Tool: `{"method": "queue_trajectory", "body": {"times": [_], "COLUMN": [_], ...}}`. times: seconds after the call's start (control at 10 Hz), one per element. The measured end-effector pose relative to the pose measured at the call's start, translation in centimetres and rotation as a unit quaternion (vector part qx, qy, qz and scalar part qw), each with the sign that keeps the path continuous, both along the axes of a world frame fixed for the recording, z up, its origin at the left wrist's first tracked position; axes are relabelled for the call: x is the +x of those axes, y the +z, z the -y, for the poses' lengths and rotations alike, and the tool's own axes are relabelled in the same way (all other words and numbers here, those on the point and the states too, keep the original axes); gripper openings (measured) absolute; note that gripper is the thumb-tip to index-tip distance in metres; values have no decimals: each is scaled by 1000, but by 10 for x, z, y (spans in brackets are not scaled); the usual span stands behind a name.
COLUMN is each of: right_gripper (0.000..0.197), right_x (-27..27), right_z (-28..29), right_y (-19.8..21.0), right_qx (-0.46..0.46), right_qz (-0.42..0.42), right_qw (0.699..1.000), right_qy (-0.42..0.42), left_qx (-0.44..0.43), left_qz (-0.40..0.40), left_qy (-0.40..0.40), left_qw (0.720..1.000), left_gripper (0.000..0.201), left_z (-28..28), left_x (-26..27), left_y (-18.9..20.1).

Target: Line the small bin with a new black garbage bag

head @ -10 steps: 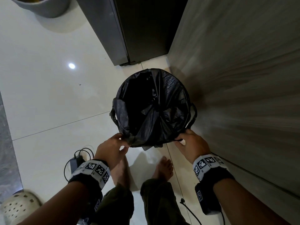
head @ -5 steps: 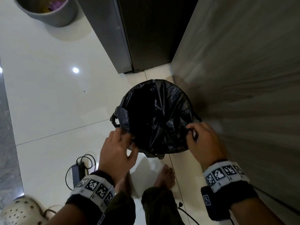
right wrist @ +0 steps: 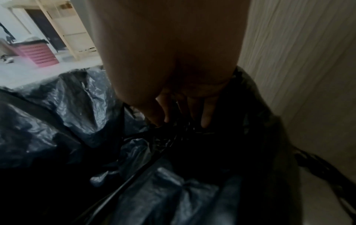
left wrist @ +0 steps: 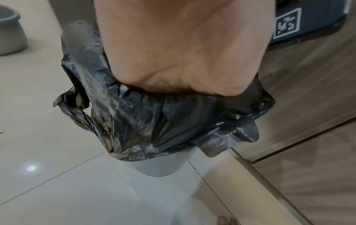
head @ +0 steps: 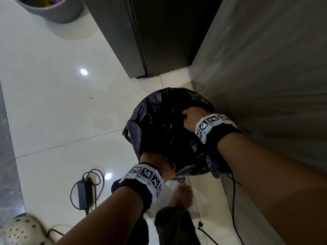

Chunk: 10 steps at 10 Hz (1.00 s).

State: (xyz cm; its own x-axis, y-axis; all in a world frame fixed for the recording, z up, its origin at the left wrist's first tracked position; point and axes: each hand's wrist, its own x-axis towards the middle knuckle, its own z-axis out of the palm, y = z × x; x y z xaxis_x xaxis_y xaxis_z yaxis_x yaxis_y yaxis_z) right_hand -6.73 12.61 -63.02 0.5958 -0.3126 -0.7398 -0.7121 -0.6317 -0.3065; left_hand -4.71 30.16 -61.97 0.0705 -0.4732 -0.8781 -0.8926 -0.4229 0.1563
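**Both hands at the lined bin, tight against the wall**

The small grey bin (left wrist: 158,167) stands on the pale tiled floor (head: 53,112), its right side just beside a wood-grain wall panel (head: 265,76). The black garbage bag (head: 139,124) sits in it, its mouth folded over the rim and hanging partway down the outside; the bin's lower wall shows bare below the plastic in the left wrist view.

The left hand (head: 155,160) is at the near edge of the rim, its fingers hidden under the plastic, so how far they are curled cannot be told. The right hand (head: 192,119) reaches inside the bag on the wall side; its fingers (right wrist: 207,115) point down, nearly straight, tips against the crumpled plastic, holding nothing that can be seen.

Open floor lies to the left of the bin. A dark cabinet (head: 159,32) stands beyond it, a power adapter with its coiled cable (head: 85,191) lies near the person's bare foot (head: 182,195), and a second grey bin (head: 51,9) stands well apart at the far left.
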Motion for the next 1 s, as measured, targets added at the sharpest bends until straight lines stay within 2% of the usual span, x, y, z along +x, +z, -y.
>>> {"method": "queue_trajectory", "body": {"times": [0.1,0.2,0.3,0.4,0.5,0.6,0.8,1.0], "right_gripper": [34,31,28,42,47,44,44,37], "right_x": [-3,-11,-34,-65,-84,-89,-87,-95], "right_z": [-6,-14,-17,-18,-15,-15,-12,-7], "right_y": [4,19,38,36,17,8,13,29], "right_qx": [-30,-73,-158,-181,-48,15,29,48], "right_qz": [23,89,215,217,195,205,190,165], "right_qw": [999,990,954,931,920,912,913,900], "right_qy": [-35,-78,-138,-231,-337,-355,-360,-399], "left_qx": [23,-90,-347,-401,-337,-291,-286,-282], "left_qz": [-7,5,67,127,70,-3,-3,-8], "left_qy": [-28,98,229,311,435,491,506,536], "left_qw": [999,991,907,852,832,821,814,796], "left_gripper": [37,40,39,55,70,73,63,59], "left_z": [3,1,-9,-20,-26,-24,-22,-41], "left_x": [3,11,28,47,57,60,67,75], "left_y": [7,12,16,15,9,2,2,29]}}
